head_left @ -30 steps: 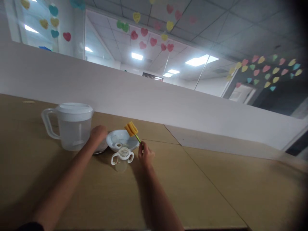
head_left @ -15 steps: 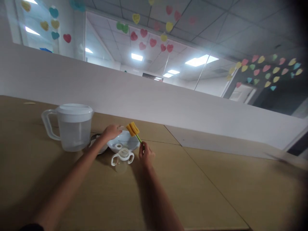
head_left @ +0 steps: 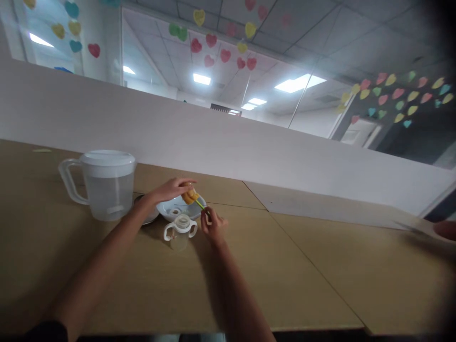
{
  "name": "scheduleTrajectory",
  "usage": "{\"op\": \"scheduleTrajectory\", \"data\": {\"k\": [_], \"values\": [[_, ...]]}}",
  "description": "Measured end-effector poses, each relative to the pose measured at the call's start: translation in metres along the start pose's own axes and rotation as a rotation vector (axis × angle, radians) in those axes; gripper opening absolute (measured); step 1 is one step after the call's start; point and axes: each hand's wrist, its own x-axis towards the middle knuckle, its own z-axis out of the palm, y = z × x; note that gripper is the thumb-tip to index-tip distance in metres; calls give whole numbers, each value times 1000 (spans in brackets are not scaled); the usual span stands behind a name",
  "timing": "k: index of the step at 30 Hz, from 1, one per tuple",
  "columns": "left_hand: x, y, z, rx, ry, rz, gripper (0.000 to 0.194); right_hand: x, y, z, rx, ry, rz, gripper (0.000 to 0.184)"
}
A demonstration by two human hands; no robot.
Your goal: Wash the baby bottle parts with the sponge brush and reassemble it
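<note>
My right hand [head_left: 213, 227] is closed around the green handle of a sponge brush [head_left: 201, 205] with a yellow-orange head. That head is tilted up to the left over a white bowl [head_left: 164, 209]. My left hand [head_left: 174, 190] curls over the sponge head, its upper fingers stretched out. Something small and clear seems to sit between fingers and sponge, but its shape is hard to make out. A small white ring [head_left: 174, 212] lies in the bowl. In front stands a clear bottle [head_left: 179, 241] with two white handles, its top uncovered.
Left of the bowl stands a lidded clear pitcher [head_left: 109, 192]. A round metal dish [head_left: 151, 217] is partly hidden behind my left wrist. Another person's hand [head_left: 445, 230] shows at the right edge. A white wall [head_left: 199, 137] borders the table's back.
The sponge head has moved down and left as my left hand came over it. The small clear thing in my left hand now overlaps the sponge. The other person's hand has entered at right.
</note>
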Motion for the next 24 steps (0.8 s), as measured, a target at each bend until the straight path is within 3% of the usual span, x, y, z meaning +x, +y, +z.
{"op": "scheduleTrajectory", "data": {"k": [3,6,8,11,14,17,20,24], "values": [[-6,11,-3,-59,-154,114,47,0,1,1,-80,14,41,32],[-9,20,-4,-106,-159,158,46,0,-1,2,-89,21,59,42],[-10,22,-3,23,-56,17,40,0,-4,4,-89,36,41,44],[-9,17,-4,306,115,-229,51,-1,-6,7,-96,55,23,45],[-8,3,-18,454,240,-251,47,-2,-4,9,-103,61,88,48],[-10,-17,-44,744,358,-284,44,0,2,7,-103,50,238,52],[-16,-41,-63,880,254,-406,45,1,6,5,-110,62,358,57],[-21,-68,-63,860,72,-510,27,0,6,7,-112,51,283,55]]}}
